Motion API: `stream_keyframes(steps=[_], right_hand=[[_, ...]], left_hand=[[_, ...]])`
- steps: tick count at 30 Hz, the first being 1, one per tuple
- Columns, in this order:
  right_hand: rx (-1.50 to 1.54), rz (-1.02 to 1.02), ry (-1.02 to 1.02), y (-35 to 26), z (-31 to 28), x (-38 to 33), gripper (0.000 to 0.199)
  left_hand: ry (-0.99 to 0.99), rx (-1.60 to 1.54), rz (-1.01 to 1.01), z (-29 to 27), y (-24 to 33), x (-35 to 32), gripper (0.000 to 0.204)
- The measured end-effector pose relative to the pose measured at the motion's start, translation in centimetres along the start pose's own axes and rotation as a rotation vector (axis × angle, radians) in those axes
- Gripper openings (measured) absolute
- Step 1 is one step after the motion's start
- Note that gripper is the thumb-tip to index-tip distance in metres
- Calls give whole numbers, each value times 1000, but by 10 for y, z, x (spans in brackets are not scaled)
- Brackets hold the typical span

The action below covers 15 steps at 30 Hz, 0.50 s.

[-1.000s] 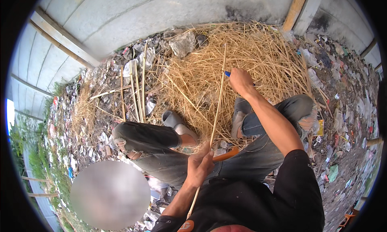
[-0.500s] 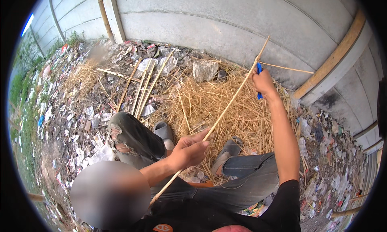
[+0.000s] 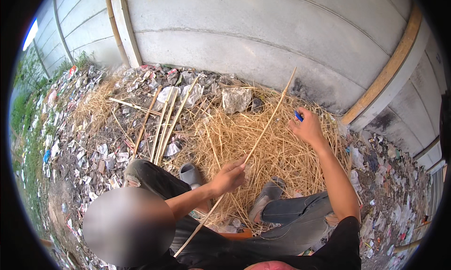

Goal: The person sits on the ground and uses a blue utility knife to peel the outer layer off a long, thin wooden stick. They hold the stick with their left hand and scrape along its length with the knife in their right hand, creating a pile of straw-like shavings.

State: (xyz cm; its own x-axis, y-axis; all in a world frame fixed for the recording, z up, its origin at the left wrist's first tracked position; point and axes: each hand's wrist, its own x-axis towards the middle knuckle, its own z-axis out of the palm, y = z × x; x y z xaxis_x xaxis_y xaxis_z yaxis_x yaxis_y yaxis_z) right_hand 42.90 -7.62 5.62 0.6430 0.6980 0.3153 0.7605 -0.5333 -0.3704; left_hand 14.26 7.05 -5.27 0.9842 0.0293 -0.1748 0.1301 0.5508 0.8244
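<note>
A long, thin, pale bamboo stick runs slantwise from my lap up toward the wall. My left hand is closed around it near its middle, above my knees. To the right, my right hand is closed on a small blue-handled tool, apart from the stick. Most of the tool is hidden in the fingers, so its kind does not show. Beneath both hands spreads a heap of dry straw-like shavings.
Several split bamboo strips lie on littered ground at the left. A pale stone block sits by the concrete wall. A bamboo post leans at the right. My slippered feet rest at the shavings' near edge.
My right hand with the blue tool has come away from the stick and moved lower. The thin side twig near the stick's far end no longer shows. The stick's tip has dropped leftward.
</note>
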Motion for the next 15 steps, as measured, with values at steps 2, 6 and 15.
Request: stream_keyframes(steps=[2,6,15], right_hand=[[-3,155,-65,-9,-14,-3,34],[-111,-171,214,15,-13,-10,51],[-19,-171,-104,54,-26,-20,25]], left_hand=[[22,81,-18,1,5,-14,56],[-22,24,-74,0,3,-28,55],[-179,-20,-150,10,-8,-26,60]])
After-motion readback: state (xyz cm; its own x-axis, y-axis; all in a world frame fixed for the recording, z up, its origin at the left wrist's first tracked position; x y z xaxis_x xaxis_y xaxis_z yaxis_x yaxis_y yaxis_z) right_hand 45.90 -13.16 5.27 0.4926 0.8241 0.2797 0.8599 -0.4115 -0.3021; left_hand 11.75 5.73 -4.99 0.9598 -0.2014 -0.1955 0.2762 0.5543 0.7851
